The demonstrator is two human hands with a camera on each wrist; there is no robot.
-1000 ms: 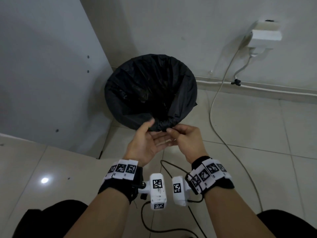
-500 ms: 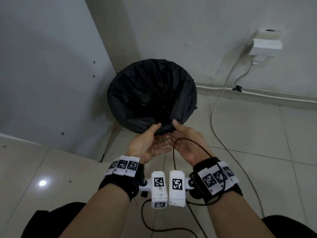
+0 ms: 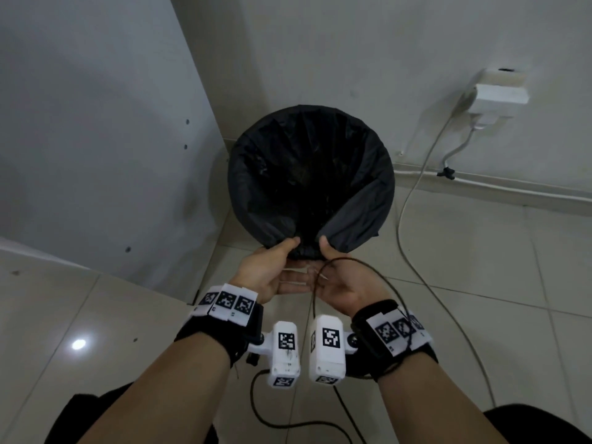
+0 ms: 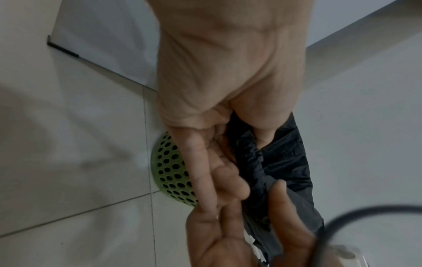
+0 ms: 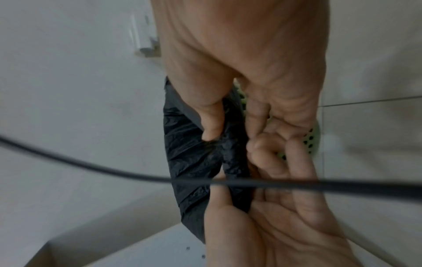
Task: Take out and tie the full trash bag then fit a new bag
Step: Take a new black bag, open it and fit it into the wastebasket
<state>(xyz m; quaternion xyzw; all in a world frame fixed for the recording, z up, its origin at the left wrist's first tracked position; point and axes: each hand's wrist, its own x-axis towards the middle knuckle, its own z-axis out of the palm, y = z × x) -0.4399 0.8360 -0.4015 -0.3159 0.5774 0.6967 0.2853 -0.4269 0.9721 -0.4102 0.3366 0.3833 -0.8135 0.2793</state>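
A black trash bag (image 3: 307, 174) lines a round bin in the corner, its edge folded over the rim. The bin (image 4: 170, 173) is pale green and perforated, and shows below the bag in both wrist views. My left hand (image 3: 278, 264) and right hand (image 3: 333, 267) sit side by side at the near rim, palms up. Each pinches the bag's bunched edge, thumb on top and fingers underneath. The left wrist view has my left thumb lying on the black bag (image 4: 280, 162). In the right wrist view my right thumb presses into the bag (image 5: 194, 159).
A white cabinet panel (image 3: 96, 139) stands close on the bin's left, walls behind it. A wall socket with a plug (image 3: 499, 97) feeds a white cable (image 3: 413, 200) across the tiled floor on the right. A black wrist cable (image 3: 378, 277) loops over my right hand.
Both hands have turned palm up and closed in on the near rim. The thumbs now lie over the bag's edge. The head view has moved closer to the bin.
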